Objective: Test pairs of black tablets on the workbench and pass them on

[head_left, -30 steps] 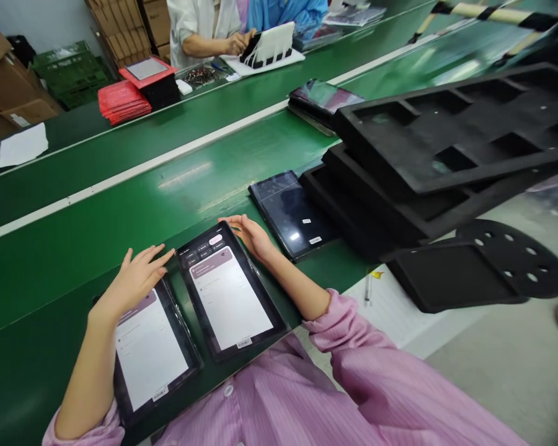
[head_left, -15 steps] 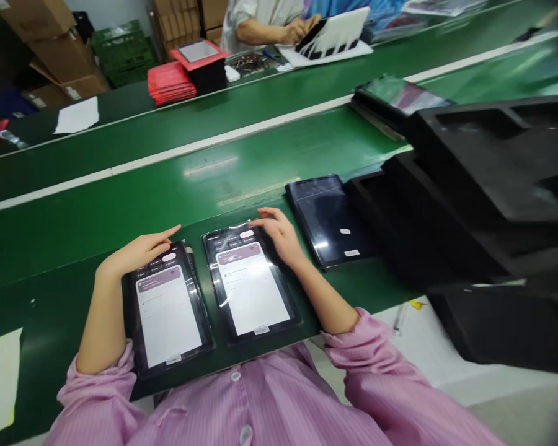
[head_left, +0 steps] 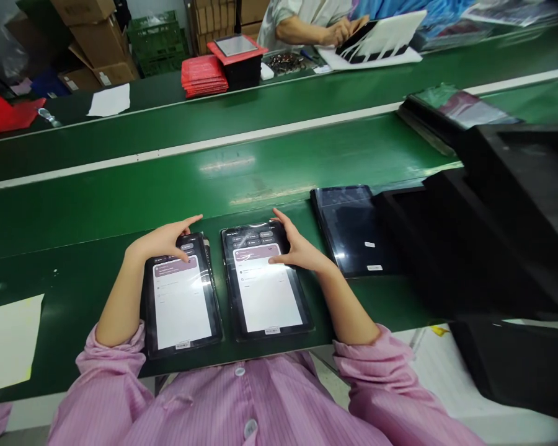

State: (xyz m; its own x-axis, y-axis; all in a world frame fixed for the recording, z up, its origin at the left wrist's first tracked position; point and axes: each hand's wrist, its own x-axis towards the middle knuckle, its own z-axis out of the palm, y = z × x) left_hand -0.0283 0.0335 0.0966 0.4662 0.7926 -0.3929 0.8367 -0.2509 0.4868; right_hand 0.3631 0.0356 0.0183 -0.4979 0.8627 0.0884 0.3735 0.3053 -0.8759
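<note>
Two tablets with lit screens lie side by side on the green bench in front of me. Over the top of the left tablet (head_left: 185, 316) is my left hand (head_left: 165, 241), its thumb on the screen and its index finger stretched past the far edge. My right hand (head_left: 300, 246) reaches over the upper right side of the right tablet (head_left: 270, 297). Its thumb rests on or just above the screen, with the index finger at the top edge. Fingers and thumb are apart on both hands. Each tablet has a small white label at its near edge.
Dark tablets (head_left: 346, 229) with small labels lie at the right, against black foam trays (head_left: 493, 241). A paper sheet (head_left: 12, 344) is at the left. Across the green line (head_left: 167, 179), a co-worker's hands (head_left: 341, 31) hold a tablet near red pouches (head_left: 204, 75).
Both thumbs have moved down onto the screens, and the hands are more spread. The purple panels now sit higher on the screens. The whole view has shifted a little.
</note>
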